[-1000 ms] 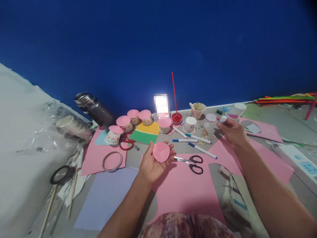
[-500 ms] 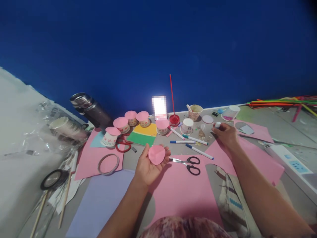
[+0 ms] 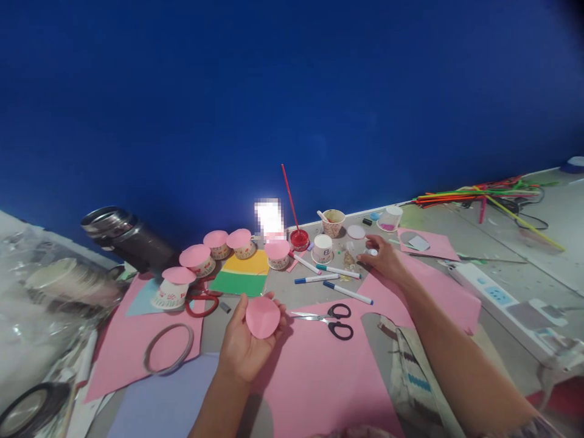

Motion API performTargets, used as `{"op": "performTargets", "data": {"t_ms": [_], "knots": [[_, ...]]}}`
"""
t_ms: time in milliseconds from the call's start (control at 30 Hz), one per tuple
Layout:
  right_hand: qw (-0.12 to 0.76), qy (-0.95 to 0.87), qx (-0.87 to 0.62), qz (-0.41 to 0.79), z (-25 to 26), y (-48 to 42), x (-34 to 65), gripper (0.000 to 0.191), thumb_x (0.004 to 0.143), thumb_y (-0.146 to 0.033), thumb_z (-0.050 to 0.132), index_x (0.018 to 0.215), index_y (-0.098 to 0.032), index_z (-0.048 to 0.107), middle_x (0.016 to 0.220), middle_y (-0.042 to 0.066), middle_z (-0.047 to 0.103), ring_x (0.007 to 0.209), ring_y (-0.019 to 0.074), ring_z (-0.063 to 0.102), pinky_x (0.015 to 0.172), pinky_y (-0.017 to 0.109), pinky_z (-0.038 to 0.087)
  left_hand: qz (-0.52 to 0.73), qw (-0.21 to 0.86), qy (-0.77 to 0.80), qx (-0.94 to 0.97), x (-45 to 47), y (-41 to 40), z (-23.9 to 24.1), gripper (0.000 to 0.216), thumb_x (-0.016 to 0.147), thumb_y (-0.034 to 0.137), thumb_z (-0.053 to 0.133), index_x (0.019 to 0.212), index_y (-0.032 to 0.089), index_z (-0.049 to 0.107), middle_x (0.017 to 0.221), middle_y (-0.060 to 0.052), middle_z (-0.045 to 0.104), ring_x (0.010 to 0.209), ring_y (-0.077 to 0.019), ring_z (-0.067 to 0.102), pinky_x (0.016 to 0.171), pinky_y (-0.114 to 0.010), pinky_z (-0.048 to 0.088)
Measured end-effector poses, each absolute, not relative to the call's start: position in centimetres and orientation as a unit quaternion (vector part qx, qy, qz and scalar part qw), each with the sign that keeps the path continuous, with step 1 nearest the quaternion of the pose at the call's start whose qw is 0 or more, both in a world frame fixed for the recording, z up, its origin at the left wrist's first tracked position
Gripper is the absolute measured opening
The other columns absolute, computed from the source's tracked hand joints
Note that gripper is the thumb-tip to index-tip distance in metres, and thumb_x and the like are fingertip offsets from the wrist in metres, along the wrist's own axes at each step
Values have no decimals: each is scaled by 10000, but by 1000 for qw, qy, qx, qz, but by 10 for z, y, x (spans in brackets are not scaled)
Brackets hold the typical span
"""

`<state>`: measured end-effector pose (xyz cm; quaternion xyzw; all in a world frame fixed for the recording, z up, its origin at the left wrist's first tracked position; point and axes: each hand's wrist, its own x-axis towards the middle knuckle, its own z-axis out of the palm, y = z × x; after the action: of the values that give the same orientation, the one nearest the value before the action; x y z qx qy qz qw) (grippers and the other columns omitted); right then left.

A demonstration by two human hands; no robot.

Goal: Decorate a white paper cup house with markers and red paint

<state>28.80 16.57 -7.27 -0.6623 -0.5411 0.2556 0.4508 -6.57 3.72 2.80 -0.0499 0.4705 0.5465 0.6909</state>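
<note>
The left hand (image 3: 246, 350) is turned palm up near the middle of the table, with a round pink paper disc (image 3: 263, 317) lying over its fingers; the thumb stands along the disc's left edge and the other fingertips bear against its right, so they hold it lightly between them. The right hand (image 3: 387, 263) reaches farther out, thumb and forefinger clamped on a small white cylindrical object (image 3: 373, 252). Black-handled metal scissors (image 3: 325, 318) lie on a large pink paper sheet (image 3: 314, 377), just right of the left hand. Beyond them are capped white-barrelled markers (image 3: 348, 293) and an upside-down white paper cup (image 3: 323, 248).
</note>
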Motion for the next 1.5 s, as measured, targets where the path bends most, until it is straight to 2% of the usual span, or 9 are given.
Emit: {"op": "performTargets", "data": {"t_ms": [233, 433, 567, 733, 900, 1200, 1333, 1433, 1500], "knots": [[436, -536, -679, 250, -55, 161, 291, 281, 677, -395, 799, 873, -210, 723, 863, 65, 766, 783, 259, 701, 778, 412, 544, 532, 714, 453, -52, -69, 33, 24, 446, 1114, 385, 414, 984, 97, 729, 812, -139, 746, 733, -243, 767, 638, -369, 662], [448, -528, -675, 253, -37, 155, 293, 301, 695, -418, 797, 885, -209, 695, 765, 40, 728, 644, 203, 629, 616, 344, 487, 517, 705, 485, 7, -59, 28, 17, 332, 1071, 326, 517, 975, 106, 745, 891, -151, 786, 819, -282, 794, 745, -431, 671], [443, -549, -649, 284, -29, 148, 280, 255, 707, -389, 794, 862, -203, 716, 764, 26, 725, 626, 181, 614, 576, 309, 461, 532, 626, 535, 197, -60, 25, 14, 35, 890, 155, 762, 924, 152, 769, 889, -76, 794, 846, -216, 764, 767, -282, 618], [442, -588, -595, 324, -9, 124, 237, 282, 729, -347, 810, 978, -225, 762, 808, -3, 752, 716, 186, 667, 685, 316, 505, 529, 527, 579, 327, -50, 36, 34, 227, 759, 12, 831, 883, 196, 784, 1015, -44, 795, 980, -186, 726, 827, -200, 536], [492, -588, -525, 370, 6, 94, 195, 303, 755, -389, 826, 1013, -242, 767, 791, 2, 758, 728, 201, 687, 701, 326, 521, 442, 556, 529, 464, -1, 56, 43, 324, 663, 43, 890, 943, 174, 792, 882, -45, 751, 812, -189, 676, 735, -258, 501], [416, -785, -396, 232, 2, 97, 208, 138, 932, -337, 729, 1005, -277, 829, 955, 74, 828, 954, 278, 724, 888, 425, 529, 365, 457, 526, 618, 8, 84, 45, 64, 797, 254, 795, 785, 193, 783, 620, 21, 560, 607, -144, 461, 590, -274, 328], [385, -776, -448, 222, 2, 103, 218, 227, 820, -268, 788, 1042, -280, 830, 974, 66, 818, 961, 283, 701, 874, 405, 529, 351, 477, 509, 625, 12, 107, 41, 178, 798, 289, 816, 941, 192, 772, 698, 9, 599, 665, -176, 535, 646, -291, 378], [443, -679, -519, 271, 1, 112, 226, 148, 742, -280, 809, 889, -268, 813, 919, 56, 802, 968, 292, 688, 872, 398, 527, 420, 430, 537, 592, 22, 133, 29, 601, 652, 254, 942, 1198, 208, 697, 1013, -40, 677, 921, -229, 622, 820, -316, 454], [485, -616, -550, 287, -1, 120, 234, 124, 751, -317, 786, 857, -253, 793, 928, 57, 796, 933, 279, 696, 841, 389, 540, 451, 428, 559, 549, 29, 150, 20, 696, 522, 167, 978, 1148, 211, 676, 1139, -61, 642, 1124, -272, 597, 950, -337, 449]]}}
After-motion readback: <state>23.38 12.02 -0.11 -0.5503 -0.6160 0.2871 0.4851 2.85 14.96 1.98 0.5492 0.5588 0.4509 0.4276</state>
